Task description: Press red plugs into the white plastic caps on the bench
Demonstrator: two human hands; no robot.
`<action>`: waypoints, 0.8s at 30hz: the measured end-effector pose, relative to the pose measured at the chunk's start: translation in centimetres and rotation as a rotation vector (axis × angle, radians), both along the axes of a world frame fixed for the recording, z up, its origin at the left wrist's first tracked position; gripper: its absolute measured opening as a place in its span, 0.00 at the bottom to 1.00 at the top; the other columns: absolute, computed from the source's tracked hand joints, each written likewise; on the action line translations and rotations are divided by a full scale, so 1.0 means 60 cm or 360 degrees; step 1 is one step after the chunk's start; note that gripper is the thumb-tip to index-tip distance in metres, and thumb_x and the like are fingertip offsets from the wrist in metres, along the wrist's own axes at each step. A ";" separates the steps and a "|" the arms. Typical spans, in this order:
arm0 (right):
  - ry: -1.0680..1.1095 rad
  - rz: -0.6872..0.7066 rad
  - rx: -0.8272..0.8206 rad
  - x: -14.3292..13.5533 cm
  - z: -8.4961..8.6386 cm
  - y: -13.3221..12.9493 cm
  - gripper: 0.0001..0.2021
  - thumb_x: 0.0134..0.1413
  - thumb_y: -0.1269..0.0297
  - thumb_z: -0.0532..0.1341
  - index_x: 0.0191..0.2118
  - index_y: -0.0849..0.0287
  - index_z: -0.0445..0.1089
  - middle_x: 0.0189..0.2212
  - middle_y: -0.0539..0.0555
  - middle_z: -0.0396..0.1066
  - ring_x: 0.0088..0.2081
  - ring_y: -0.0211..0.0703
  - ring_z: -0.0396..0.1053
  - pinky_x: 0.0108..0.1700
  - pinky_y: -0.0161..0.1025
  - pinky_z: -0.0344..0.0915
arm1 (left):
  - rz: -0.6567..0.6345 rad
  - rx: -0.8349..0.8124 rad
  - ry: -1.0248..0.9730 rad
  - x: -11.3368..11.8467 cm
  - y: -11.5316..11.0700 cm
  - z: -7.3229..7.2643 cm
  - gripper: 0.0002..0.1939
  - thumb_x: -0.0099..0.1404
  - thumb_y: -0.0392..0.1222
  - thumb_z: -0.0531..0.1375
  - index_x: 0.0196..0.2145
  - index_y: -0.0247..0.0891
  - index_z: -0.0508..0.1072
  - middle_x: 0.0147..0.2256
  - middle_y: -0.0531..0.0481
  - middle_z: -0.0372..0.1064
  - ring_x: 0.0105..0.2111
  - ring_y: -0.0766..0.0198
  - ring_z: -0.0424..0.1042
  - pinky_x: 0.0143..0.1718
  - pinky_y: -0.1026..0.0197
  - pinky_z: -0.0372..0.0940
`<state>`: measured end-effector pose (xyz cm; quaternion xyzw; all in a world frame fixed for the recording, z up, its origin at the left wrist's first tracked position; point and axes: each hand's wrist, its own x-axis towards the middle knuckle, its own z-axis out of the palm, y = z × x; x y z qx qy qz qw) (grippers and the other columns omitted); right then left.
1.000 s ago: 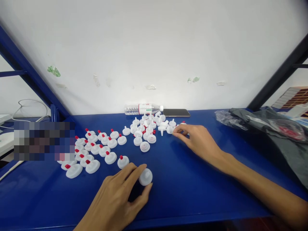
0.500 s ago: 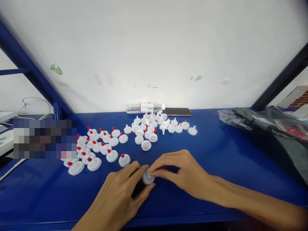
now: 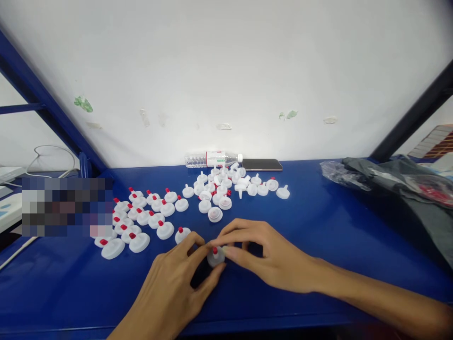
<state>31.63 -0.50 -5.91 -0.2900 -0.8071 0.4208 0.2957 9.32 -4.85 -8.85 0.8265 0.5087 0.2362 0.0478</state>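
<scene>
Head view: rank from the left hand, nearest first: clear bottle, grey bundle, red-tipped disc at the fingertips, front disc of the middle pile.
From the left hand:
1. Red-tipped disc: at its fingertips.
2. Front disc of the middle pile: beyond the fingers.
3. Clear bottle: back, by the wall.
4. Grey bundle: far right.

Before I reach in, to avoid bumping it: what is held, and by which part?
The left hand pinches a white disc by its rim; whether the right hand touches its red cap can't be told.
</scene>
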 end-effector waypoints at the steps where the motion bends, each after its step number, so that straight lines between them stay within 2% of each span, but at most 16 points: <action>1: 0.0013 -0.0026 -0.0025 0.002 -0.001 0.003 0.15 0.71 0.61 0.58 0.57 0.46 0.75 0.48 0.52 0.77 0.43 0.40 0.75 0.42 0.35 0.73 | 0.0033 0.0043 0.0027 -0.001 -0.001 -0.001 0.10 0.72 0.46 0.57 0.45 0.45 0.77 0.40 0.51 0.72 0.30 0.64 0.76 0.32 0.60 0.73; 4: -0.0006 -0.0182 0.0098 0.008 -0.010 0.015 0.17 0.73 0.61 0.54 0.62 0.44 0.70 0.53 0.51 0.74 0.46 0.40 0.75 0.41 0.34 0.72 | 0.0144 0.0146 0.0107 -0.005 -0.004 0.000 0.13 0.73 0.48 0.56 0.47 0.44 0.78 0.41 0.49 0.73 0.34 0.61 0.78 0.29 0.60 0.72; 6: -0.0140 -0.0242 0.0321 0.012 -0.017 0.022 0.19 0.73 0.63 0.54 0.64 0.43 0.67 0.59 0.51 0.70 0.53 0.43 0.72 0.47 0.38 0.73 | 0.0241 0.0153 0.0150 -0.008 -0.004 0.002 0.14 0.73 0.48 0.55 0.48 0.44 0.78 0.42 0.49 0.74 0.36 0.60 0.79 0.29 0.61 0.72; 9: -0.0436 -0.0207 0.0586 0.015 -0.025 0.029 0.23 0.72 0.63 0.54 0.68 0.42 0.60 0.68 0.51 0.59 0.65 0.50 0.62 0.62 0.51 0.66 | 0.0411 0.0135 0.0214 -0.015 -0.003 0.005 0.16 0.74 0.49 0.54 0.48 0.43 0.78 0.45 0.49 0.74 0.34 0.61 0.79 0.30 0.61 0.72; 11: -0.0572 -0.0161 0.0613 0.014 -0.027 0.032 0.24 0.73 0.60 0.53 0.71 0.43 0.56 0.72 0.52 0.52 0.68 0.52 0.58 0.67 0.57 0.59 | 0.0508 0.0139 0.0261 -0.019 0.000 0.004 0.17 0.73 0.50 0.53 0.48 0.42 0.78 0.46 0.49 0.74 0.31 0.62 0.78 0.29 0.59 0.71; 13: -0.0629 -0.0118 0.0620 0.013 -0.028 0.034 0.25 0.74 0.60 0.52 0.72 0.44 0.53 0.73 0.54 0.48 0.69 0.52 0.55 0.68 0.59 0.56 | 0.0595 0.0173 0.0296 -0.021 0.002 0.002 0.18 0.73 0.51 0.53 0.51 0.41 0.76 0.46 0.48 0.74 0.31 0.61 0.78 0.29 0.59 0.71; 16: -0.0647 -0.0071 0.0664 0.011 -0.032 0.037 0.26 0.74 0.61 0.51 0.73 0.44 0.52 0.73 0.53 0.49 0.70 0.53 0.53 0.69 0.60 0.55 | 0.0691 0.0236 0.0308 -0.020 0.002 -0.001 0.22 0.73 0.52 0.52 0.58 0.38 0.71 0.46 0.46 0.75 0.34 0.58 0.79 0.31 0.58 0.71; 19: -0.0626 -0.0070 0.0682 0.012 -0.036 0.037 0.26 0.73 0.63 0.51 0.72 0.46 0.53 0.71 0.53 0.54 0.68 0.53 0.57 0.69 0.59 0.56 | 0.0719 0.0262 0.0266 -0.015 -0.001 0.000 0.25 0.73 0.55 0.52 0.60 0.39 0.67 0.46 0.45 0.74 0.34 0.58 0.79 0.28 0.58 0.68; 24: -0.0515 -0.0102 0.0646 0.019 -0.033 0.033 0.24 0.72 0.65 0.52 0.70 0.52 0.57 0.69 0.55 0.59 0.68 0.50 0.58 0.69 0.55 0.57 | 0.0614 0.0309 0.0102 -0.007 -0.008 0.007 0.20 0.74 0.51 0.53 0.60 0.45 0.65 0.41 0.52 0.72 0.30 0.64 0.75 0.29 0.60 0.66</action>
